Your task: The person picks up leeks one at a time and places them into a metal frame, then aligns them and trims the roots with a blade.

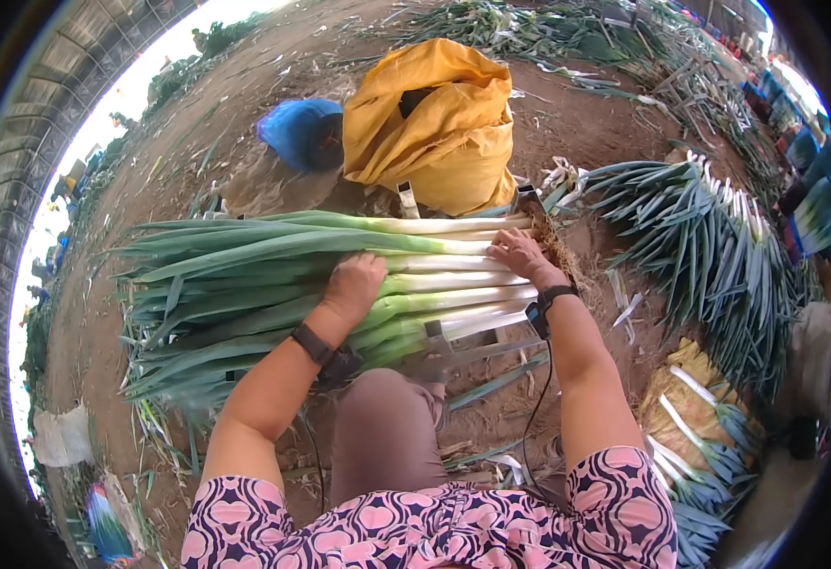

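Note:
A thick layer of long green onions (434,283) lies crosswise before me, leaves to the left and white stems and roots to the right. My left hand (355,284) rests on them where the green turns pale, its fingers curled round a stalk. Near the root ends, my right hand (520,254) lies on the white stems with its fingers spread. Parts of a metal frame (408,200) show at the edges of the layer. Each wrist wears a dark band.
Behind the onions stands a yellow sack (434,133), with a blue bag (303,135) to its left. More onions (709,247) are heaped at the right. Others lie on a yellow sheet (685,365) at the lower right. Loose leaves litter the dirt ground (235,123).

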Demonstrator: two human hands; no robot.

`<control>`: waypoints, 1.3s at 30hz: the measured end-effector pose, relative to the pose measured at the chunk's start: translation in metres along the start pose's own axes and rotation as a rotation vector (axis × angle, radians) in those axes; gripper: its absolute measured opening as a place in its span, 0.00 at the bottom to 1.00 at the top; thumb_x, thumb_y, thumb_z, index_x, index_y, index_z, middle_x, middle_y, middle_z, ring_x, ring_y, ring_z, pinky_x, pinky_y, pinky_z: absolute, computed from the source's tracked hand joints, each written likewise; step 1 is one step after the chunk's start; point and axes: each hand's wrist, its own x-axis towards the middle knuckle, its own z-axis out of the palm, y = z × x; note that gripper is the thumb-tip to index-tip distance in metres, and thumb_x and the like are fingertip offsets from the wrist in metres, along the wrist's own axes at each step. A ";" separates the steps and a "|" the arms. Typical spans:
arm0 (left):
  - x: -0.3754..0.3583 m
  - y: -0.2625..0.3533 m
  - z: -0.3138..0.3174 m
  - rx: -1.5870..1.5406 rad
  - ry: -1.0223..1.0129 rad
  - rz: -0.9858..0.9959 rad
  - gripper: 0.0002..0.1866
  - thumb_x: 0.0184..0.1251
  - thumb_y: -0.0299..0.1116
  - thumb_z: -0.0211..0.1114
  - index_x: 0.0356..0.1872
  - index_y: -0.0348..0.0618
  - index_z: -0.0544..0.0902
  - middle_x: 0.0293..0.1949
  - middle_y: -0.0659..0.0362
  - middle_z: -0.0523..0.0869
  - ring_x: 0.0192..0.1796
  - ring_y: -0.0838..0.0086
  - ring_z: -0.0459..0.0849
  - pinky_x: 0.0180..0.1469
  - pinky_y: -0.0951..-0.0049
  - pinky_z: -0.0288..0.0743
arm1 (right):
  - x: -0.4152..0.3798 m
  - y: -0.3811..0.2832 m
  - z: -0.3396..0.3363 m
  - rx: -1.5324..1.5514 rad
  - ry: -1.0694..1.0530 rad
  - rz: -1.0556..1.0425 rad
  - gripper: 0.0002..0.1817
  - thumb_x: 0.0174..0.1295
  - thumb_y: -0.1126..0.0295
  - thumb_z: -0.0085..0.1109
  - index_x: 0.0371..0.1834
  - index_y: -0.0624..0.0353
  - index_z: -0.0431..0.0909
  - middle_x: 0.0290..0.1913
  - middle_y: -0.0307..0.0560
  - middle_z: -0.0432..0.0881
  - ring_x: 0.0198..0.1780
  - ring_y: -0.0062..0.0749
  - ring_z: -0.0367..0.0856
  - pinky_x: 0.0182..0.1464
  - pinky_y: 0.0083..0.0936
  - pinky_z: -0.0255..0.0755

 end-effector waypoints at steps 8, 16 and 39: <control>0.050 0.010 -0.053 0.347 0.159 0.203 0.13 0.55 0.40 0.66 0.40 0.50 0.80 0.36 0.60 0.77 0.41 0.68 0.75 0.41 0.66 0.71 | -0.004 0.003 0.002 -0.019 0.001 -0.066 0.17 0.63 0.49 0.57 0.42 0.49 0.79 0.47 0.51 0.78 0.58 0.48 0.70 0.61 0.40 0.61; 0.069 -0.028 -0.016 0.073 -0.499 0.053 0.15 0.68 0.44 0.56 0.36 0.43 0.80 0.39 0.51 0.82 0.46 0.57 0.82 0.46 0.58 0.77 | -0.005 0.016 0.002 0.059 0.046 -0.020 0.17 0.61 0.48 0.57 0.43 0.45 0.81 0.48 0.47 0.78 0.59 0.46 0.70 0.61 0.39 0.61; 0.104 -0.074 0.061 -0.159 -0.659 0.117 0.20 0.60 0.48 0.61 0.42 0.41 0.84 0.45 0.43 0.83 0.51 0.51 0.79 0.55 0.58 0.72 | -0.158 -0.027 -0.202 0.123 -0.426 0.180 0.33 0.56 0.49 0.63 0.63 0.53 0.73 0.65 0.56 0.71 0.62 0.50 0.73 0.65 0.38 0.64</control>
